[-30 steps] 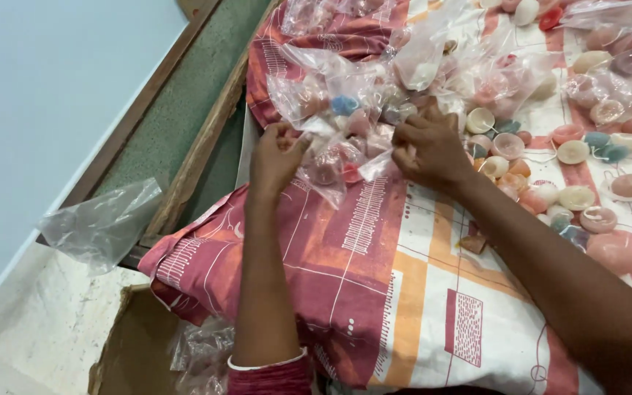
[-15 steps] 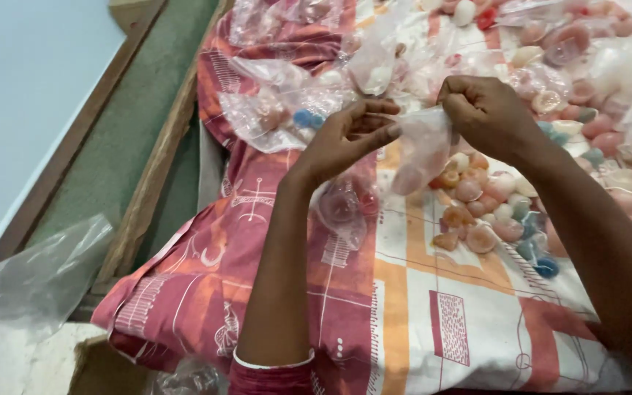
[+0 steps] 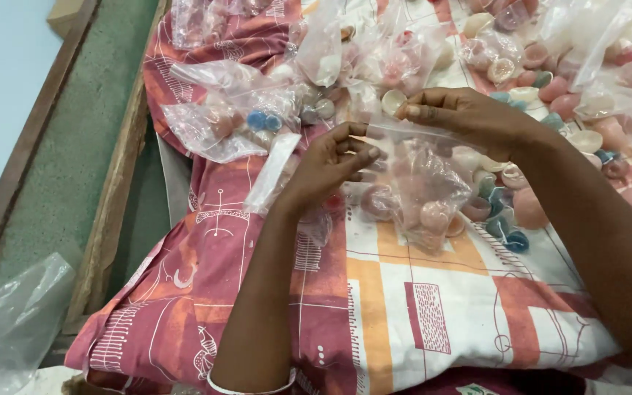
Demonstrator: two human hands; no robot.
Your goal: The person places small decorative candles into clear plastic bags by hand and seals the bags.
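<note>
My left hand point(image 3: 327, 164) and my right hand point(image 3: 462, 117) together hold up a small clear plastic bag point(image 3: 422, 190) by its top edge, pinching the mouth between fingers and thumbs. Inside the bag are several small pink, rounded pieces. It hangs just above a patterned red, orange and white cloth point(image 3: 374, 307). Loose pink, cream and blue rounded pieces point(image 3: 510, 208) lie on the cloth right behind and beside the bag. My left wrist wears a thin white bangle.
Several more filled clear bags point(image 3: 235, 110) lie on the cloth at the upper left and top. A wooden bed frame edge point(image 3: 115, 197) runs down the left beside a green strip. An empty crumpled plastic bag point(image 3: 12, 322) sits at bottom left.
Both hands left the pile of bags on the cloth and lifted one bag between them. They now grip its mouth closer to me, with the bag hanging open-topped.
</note>
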